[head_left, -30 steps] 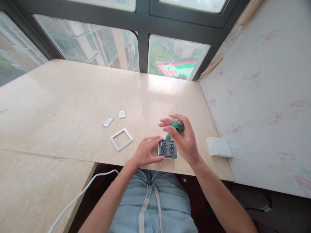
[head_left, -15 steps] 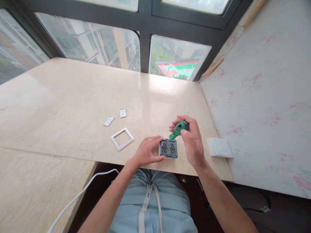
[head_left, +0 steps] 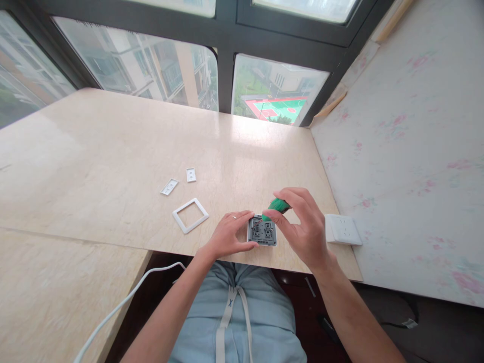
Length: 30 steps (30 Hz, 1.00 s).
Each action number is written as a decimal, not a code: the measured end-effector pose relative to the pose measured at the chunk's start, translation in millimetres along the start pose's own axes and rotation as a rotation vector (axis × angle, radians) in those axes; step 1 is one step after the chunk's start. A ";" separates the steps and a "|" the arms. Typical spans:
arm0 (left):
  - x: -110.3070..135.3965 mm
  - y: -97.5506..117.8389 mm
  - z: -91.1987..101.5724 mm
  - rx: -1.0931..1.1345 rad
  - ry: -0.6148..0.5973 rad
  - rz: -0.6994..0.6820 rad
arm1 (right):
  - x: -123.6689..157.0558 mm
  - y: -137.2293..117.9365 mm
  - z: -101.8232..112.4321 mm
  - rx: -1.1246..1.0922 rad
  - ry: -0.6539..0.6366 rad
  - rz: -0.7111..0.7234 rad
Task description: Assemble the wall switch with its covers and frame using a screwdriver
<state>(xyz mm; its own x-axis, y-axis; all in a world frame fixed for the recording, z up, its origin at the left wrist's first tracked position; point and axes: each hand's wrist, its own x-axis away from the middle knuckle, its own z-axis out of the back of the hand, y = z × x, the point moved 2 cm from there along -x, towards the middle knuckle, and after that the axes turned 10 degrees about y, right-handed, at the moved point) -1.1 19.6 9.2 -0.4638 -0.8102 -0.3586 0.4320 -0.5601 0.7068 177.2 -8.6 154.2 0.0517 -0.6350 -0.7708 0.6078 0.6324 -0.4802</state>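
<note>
Pale countertop (head_left: 113,141), green screwdriver (head_left: 279,205) aslant, pointing down-left at switch (head_left: 262,236)

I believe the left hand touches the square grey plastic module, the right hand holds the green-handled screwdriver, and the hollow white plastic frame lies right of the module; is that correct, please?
Not quite: the head view shows the white frame lying left of the module. The left hand does touch the module, and the right hand does hold the screwdriver.

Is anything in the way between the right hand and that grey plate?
Nothing visible blocks it: only the green screwdriver, held in the right hand, lies between, its shaft slanting down towards the left part of the grey plate.
</note>
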 end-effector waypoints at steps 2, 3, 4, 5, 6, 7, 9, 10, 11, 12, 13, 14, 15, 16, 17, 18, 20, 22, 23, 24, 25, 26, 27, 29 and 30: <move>-0.5 0.7 0.4 -0.001 0.001 0.003 | -1.0 0.2 -0.1 0.020 -0.006 0.006; -0.8 1.3 0.7 -0.001 -0.003 0.006 | -1.1 0.4 -0.2 0.026 -0.007 0.005; -1.2 1.9 1.0 -0.001 -0.008 0.009 | -1.1 0.5 -0.3 0.031 -0.006 0.004; -1.5 2.5 1.2 -0.001 -0.013 0.012 | -1.2 0.6 -0.4 0.036 -0.007 0.003; -1.8 2.9 1.4 0.000 -0.016 0.015 | -1.2 0.5 -0.6 0.040 -0.008 0.005; -2.0 3.2 1.6 0.001 -0.016 0.017 | -1.4 0.2 -0.8 0.041 -0.012 0.007; -2.2 3.2 1.7 0.001 -0.014 0.016 | -2.3 -1.2 -1.3 0.026 -0.042 0.005; -2.1 3.0 1.7 0.001 -0.013 0.016 | -3.0 -2.1 -1.4 0.010 -0.067 -0.007; -2.0 2.9 1.7 0.000 -0.014 0.015 | -3.6 -3.2 -1.3 -0.015 -0.099 -0.030; -1.9 2.9 1.7 -0.002 -0.016 0.013 | -4.2 -4.3 -0.9 -0.048 -0.133 -0.065; -1.8 2.9 1.6 -0.005 -0.017 0.011 | -4.5 -5.3 -0.2 -0.087 -0.171 -0.113; -1.7 2.9 1.6 -0.008 -0.018 0.010 | -4.7 -6.0 0.7 -0.129 -0.209 -0.169; -1.6 3.0 1.6 -0.012 -0.018 0.008 | -4.6 -6.6 1.8 -0.170 -0.246 -0.225; -1.5 3.1 1.7 -0.016 -0.017 0.006 | -4.5 -6.9 3.0 -0.205 -0.278 -0.274; -1.4 3.2 1.7 -0.019 -0.015 0.005 | -4.4 -6.9 4.2 -0.228 -0.302 -0.312; -1.4 3.3 1.8 -0.020 -0.012 0.003 | -4.5 -6.7 5.4 -0.237 -0.312 -0.338; -1.3 3.3 1.9 -0.018 -0.011 -0.002 | -5.7 -5.4 6.7 -0.219 -0.297 -0.340; -1.2 3.2 2.1 -0.014 -0.012 -0.004 | -7.5 -3.5 6.4 -0.161 -0.246 -0.292; -1.2 3.0 2.2 -0.011 -0.012 -0.004 | -8.4 -2.4 5.5 -0.121 -0.217 -0.254; -1.1 2.8 2.2 -0.010 -0.011 -0.003 | -9.0 -1.2 4.4 -0.075 -0.187 -0.212; -1.0 2.6 2.1 -0.009 -0.010 -0.002 | -9.5 -0.1 3.2 -0.027 -0.157 -0.169; -0.9 2.2 1.9 -0.009 -0.011 0.001 | -9.6 1.0 2.1 0.021 -0.128 -0.130; -0.8 1.9 1.6 -0.012 -0.013 0.005 | -9.6 1.9 1.1 0.064 -0.105 -0.096; -0.7 1.4 1.0 -0.019 -0.017 0.010 | -9.3 3.2 0.0 0.122 -0.084 -0.056; -0.7 1.4 0.9 -0.023 -0.017 0.010 | -9.3 3.3 0.0 0.129 -0.089 -0.052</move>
<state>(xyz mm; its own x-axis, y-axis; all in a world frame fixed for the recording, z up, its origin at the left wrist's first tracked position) -0.8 19.6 11.0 -0.4722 -0.8127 -0.3413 0.4540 -0.5561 0.6961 178.7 -0.6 159.8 0.0843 -0.7059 -0.7033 0.7076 0.5393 -0.4565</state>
